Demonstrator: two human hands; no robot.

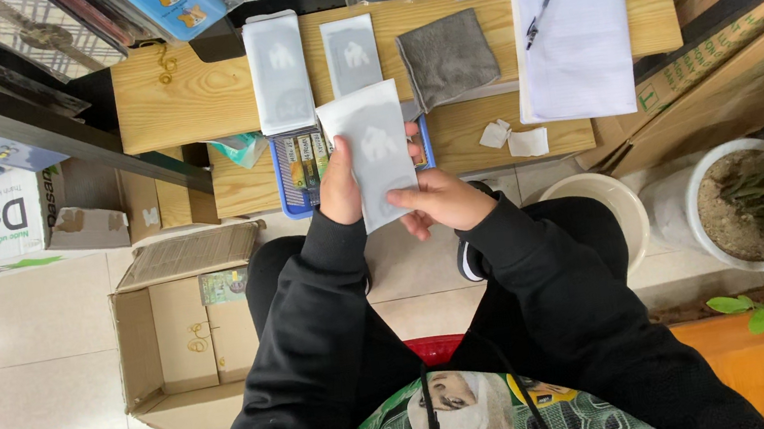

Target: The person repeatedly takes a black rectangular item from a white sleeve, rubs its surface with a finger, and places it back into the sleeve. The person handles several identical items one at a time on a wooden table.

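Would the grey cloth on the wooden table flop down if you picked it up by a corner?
Probably yes. The grey cloth lies flat with soft, slightly wavy edges, so it looks limp, not stiff. It seems thin, so likely light. Its fuzzy surface should grip fingers rather than slip, and it shouldn't break or roll on the wooden table.

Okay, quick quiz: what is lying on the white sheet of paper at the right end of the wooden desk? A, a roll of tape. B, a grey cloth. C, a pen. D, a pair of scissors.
C: a pen lies slantwise across the upper left part of the white sheet of paper; the grey cloth sits apart, to its left.
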